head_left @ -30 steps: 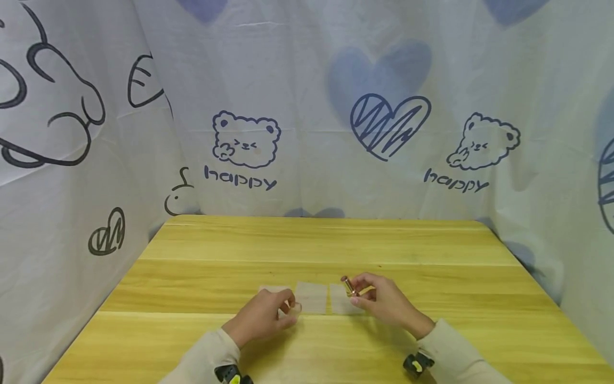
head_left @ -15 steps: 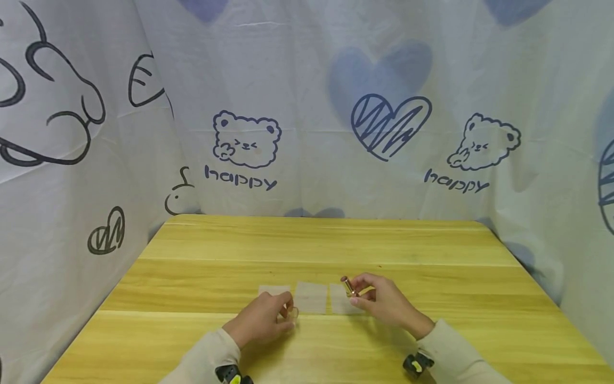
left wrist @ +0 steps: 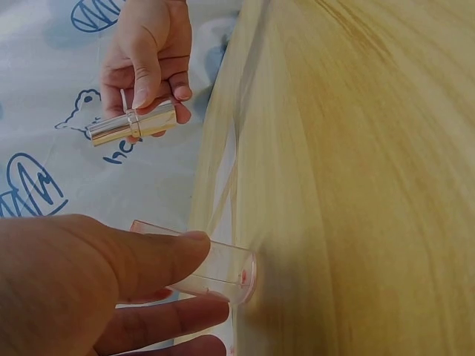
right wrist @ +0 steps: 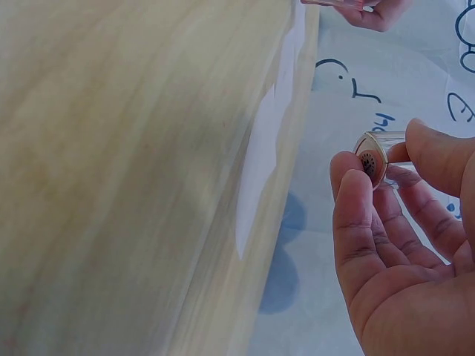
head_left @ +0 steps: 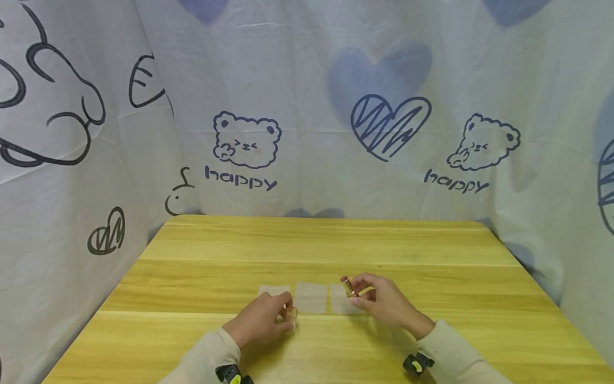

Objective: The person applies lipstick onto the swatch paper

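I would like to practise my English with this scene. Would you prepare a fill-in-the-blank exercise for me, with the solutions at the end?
1. The gold tube is in the person's ____ grip.
2. The left grip holds a clear tube, so ____ tubes are held in total.
3. On the table lie ____ papers.
4. Under the bears on the back cloth, the word is ____.

Missing words: right; two; three; happy.

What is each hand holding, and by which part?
Left hand: clear cylinder, pinched by its sides. Right hand: gold tube, gripped around its body, thumb near the middle band.
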`<state>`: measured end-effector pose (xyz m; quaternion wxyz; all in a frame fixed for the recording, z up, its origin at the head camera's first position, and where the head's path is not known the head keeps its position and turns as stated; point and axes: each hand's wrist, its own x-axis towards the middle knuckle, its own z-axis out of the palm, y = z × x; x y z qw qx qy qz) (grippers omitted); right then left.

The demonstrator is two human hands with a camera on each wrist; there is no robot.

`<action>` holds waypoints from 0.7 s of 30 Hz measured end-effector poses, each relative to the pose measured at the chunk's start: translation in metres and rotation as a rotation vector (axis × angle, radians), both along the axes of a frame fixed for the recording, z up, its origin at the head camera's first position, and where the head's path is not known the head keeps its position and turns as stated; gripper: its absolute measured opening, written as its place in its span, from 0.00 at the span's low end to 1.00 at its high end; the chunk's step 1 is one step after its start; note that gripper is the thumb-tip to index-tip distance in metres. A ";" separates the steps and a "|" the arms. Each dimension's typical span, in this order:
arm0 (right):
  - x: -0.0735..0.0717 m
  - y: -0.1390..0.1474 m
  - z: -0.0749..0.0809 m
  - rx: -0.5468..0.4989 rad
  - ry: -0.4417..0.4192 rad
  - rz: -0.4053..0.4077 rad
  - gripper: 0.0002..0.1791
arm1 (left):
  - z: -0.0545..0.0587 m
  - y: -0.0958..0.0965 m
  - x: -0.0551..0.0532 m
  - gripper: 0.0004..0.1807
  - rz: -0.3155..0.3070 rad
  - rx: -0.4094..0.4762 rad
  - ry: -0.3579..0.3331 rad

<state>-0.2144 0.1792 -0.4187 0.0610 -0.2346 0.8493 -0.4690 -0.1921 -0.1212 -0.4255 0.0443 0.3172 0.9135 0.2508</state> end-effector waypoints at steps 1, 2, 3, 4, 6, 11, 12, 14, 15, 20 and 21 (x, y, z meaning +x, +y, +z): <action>0.000 0.000 0.000 0.000 -0.001 0.001 0.15 | 0.000 0.000 0.000 0.12 0.001 0.000 0.000; 0.000 0.000 0.001 0.000 -0.001 0.001 0.15 | 0.000 0.000 0.000 0.12 0.002 -0.002 -0.002; 0.000 0.000 0.001 0.001 0.000 0.002 0.15 | 0.000 0.000 0.000 0.12 0.003 -0.004 -0.003; 0.000 0.000 0.001 0.001 -0.001 0.002 0.15 | 0.000 0.000 0.000 0.12 0.005 -0.006 -0.005; 0.001 0.000 0.002 0.003 0.003 0.004 0.15 | 0.000 -0.001 0.000 0.12 0.010 -0.011 -0.009; 0.002 -0.001 0.004 0.005 0.000 0.005 0.15 | 0.002 -0.001 0.000 0.15 0.020 -0.015 -0.032; 0.002 -0.001 0.005 0.005 -0.002 0.005 0.15 | 0.002 -0.002 0.000 0.16 0.020 -0.012 -0.043; 0.002 -0.001 0.005 0.008 -0.002 0.002 0.15 | 0.004 -0.002 0.000 0.21 0.023 -0.008 -0.063; 0.002 -0.001 0.006 0.008 -0.001 0.000 0.15 | 0.004 -0.002 0.000 0.24 0.027 -0.005 -0.075; 0.003 -0.003 0.006 0.019 0.026 -0.008 0.14 | 0.007 0.000 -0.002 0.31 0.041 0.064 -0.069; 0.004 -0.004 0.007 0.022 0.034 -0.008 0.14 | 0.008 0.001 -0.003 0.31 0.045 0.092 -0.049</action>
